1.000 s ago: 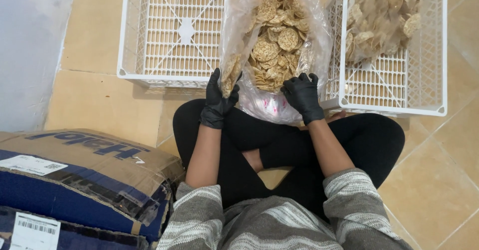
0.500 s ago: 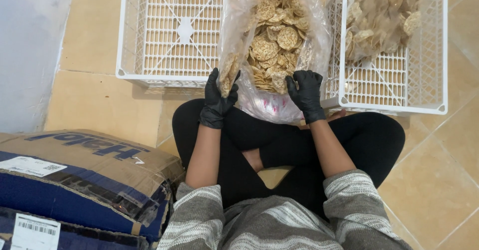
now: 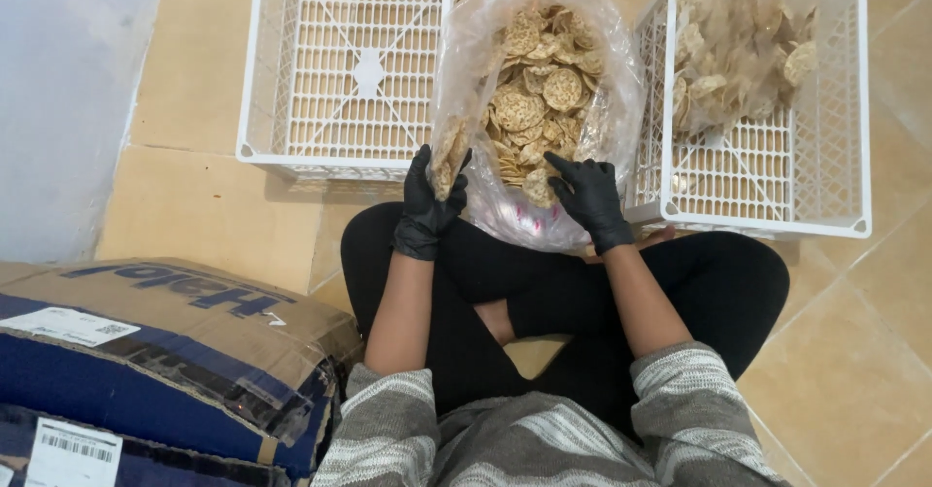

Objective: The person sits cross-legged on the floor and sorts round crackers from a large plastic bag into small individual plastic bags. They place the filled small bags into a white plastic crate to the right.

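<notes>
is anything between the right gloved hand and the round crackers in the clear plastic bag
Nothing visible. The right black-gloved hand already rests on the round tan crackers at the open mouth of the clear plastic bag; the left black-gloved hand holds a small stack of crackers.

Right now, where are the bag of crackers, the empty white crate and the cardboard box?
bag of crackers (image 3: 544,89), head view, crackers inside.
empty white crate (image 3: 340,69), head view, its lattice floor.
cardboard box (image 3: 175,322), head view, its brown top.
</notes>
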